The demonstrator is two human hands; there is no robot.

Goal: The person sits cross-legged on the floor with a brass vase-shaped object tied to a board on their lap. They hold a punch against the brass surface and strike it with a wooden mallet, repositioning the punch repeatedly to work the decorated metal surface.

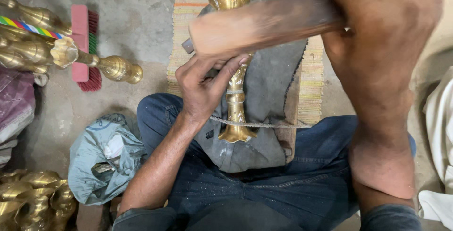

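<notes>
A tall brass lamp stand lies lengthwise on a grey cloth across my lap, its cup-shaped top pointing away from me. My left hand grips its stem, thumb along the side. A thin cord crosses the stand's flared base. My right hand is raised close to the camera, shut on a thick wooden handle that stretches left above the stand's upper part and hides it. A small metal tip shows at the handle's left end.
More brass stands lie at the left on the concrete floor, beside a pink brush. A grey-blue bag sits by my left knee, brass pieces at bottom left, a striped mat under the cloth, white fabric at right.
</notes>
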